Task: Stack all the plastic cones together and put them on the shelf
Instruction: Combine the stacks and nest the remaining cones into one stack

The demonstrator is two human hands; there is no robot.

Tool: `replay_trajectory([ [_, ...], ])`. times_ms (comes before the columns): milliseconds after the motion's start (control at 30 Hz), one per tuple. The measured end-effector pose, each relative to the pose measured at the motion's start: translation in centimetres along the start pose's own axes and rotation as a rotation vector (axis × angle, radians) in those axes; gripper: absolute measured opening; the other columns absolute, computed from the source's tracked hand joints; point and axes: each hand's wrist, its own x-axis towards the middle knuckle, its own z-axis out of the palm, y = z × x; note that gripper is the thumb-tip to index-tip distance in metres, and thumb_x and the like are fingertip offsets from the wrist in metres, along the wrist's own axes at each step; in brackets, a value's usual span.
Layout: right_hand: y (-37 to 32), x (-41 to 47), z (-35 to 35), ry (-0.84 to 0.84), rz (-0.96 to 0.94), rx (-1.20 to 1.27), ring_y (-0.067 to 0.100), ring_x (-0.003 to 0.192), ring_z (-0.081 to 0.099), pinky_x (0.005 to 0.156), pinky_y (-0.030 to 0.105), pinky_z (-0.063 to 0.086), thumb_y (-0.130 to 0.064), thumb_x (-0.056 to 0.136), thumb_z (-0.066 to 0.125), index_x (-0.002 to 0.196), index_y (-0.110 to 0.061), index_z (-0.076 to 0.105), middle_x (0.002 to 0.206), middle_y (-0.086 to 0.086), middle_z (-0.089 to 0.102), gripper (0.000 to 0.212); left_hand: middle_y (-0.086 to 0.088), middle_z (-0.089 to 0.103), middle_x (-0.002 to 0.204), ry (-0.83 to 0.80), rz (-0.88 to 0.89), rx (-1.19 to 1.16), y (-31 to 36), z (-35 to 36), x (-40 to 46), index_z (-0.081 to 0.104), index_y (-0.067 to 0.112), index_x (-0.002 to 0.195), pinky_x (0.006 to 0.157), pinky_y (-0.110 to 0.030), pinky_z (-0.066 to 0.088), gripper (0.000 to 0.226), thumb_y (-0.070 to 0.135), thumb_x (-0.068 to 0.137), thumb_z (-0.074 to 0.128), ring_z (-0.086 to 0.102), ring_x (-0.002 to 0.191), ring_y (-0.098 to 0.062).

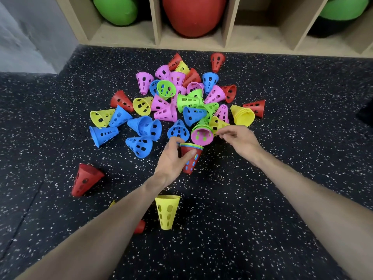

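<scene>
Dozens of perforated plastic cones lie heaped on the speckled black rubber floor (pixel 242 199), too tangled to count exactly: red, pink, blue, green and yellow, each a tapered shell with a flared rim and oval holes in its wall. Three lie apart from the heap: a red cone (pixel 85 179) on its side at the left, a yellow cone (pixel 167 212) standing rim-up near the left forearm, and a small red piece half hidden under that arm. The left hand (pixel 171 160) grips a nested stack (pixel 190 158), its outer shell red with blue showing through the holes and coloured rims layered at the top, held rim-up just above the floor. The right hand (pixel 240 141) pinches the rim of a yellow cone at the heap's near edge, beside a green cone with a pink one nested inside (pixel 202 133). Behind the heap stands a pale wooden shelf (pixel 229 27) with four compartments visible, holding two smooth green balls and one red ball (pixel 193 15).
</scene>
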Motion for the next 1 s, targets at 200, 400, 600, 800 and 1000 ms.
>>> replay_trajectory([
  [200,0.2,1.3,0.6,0.127,-0.035,-0.100,0.009,0.112,0.051,0.090,0.022,0.036,-0.005,0.096,0.058,0.110,-0.037,0.072,0.132,-0.002,0.055,0.037,0.003,0.057,0.125,0.014,0.036,0.043,-0.6,-0.3,0.1,0.044,0.030,0.124,0.090,-0.038,0.057,0.048,0.054,0.091,0.069,0.062,0.103,-0.012],
  [400,0.4,1.9,0.6,0.021,0.016,-0.088,0.017,0.139,0.043,0.111,0.032,0.036,-0.004,0.096,0.057,0.131,-0.033,0.063,0.151,-0.004,0.046,0.046,0.006,0.051,0.130,0.019,0.088,0.101,-0.4,-0.1,0.3,0.043,0.025,0.130,0.088,-0.030,0.052,0.051,0.053,0.094,0.065,0.059,0.103,-0.009],
  [600,0.8,2.3,0.6,0.016,0.012,-0.147,0.020,0.110,0.060,0.090,0.041,0.054,-0.006,0.096,0.057,0.115,-0.042,0.060,0.127,-0.002,0.053,0.041,0.003,0.058,0.121,0.089,0.071,0.075,-1.5,0.2,-0.1,0.041,0.028,0.129,0.091,-0.037,0.054,0.048,0.056,0.095,0.061,0.059,0.103,-0.010],
  [800,1.3,2.4,0.7,0.143,-0.019,-0.165,0.010,0.087,0.060,0.074,0.030,0.050,-0.009,0.098,0.052,0.106,-0.037,0.065,0.109,-0.005,0.061,0.032,0.006,0.059,0.113,0.113,0.063,0.077,-1.7,0.4,-0.4,0.038,0.032,0.126,0.089,-0.040,0.057,0.048,0.060,0.094,0.058,0.063,0.100,-0.009],
  [1000,1.2,3.0,0.1,0.181,-0.050,-0.240,0.015,0.119,0.050,0.089,0.025,0.044,-0.005,0.099,0.053,0.129,-0.034,0.064,0.127,-0.006,0.048,0.043,0.006,0.059,0.112,0.128,0.063,0.070,-2.0,0.5,-0.2,0.038,0.032,0.125,0.088,-0.041,0.058,0.046,0.060,0.094,0.058,0.063,0.099,-0.010],
])
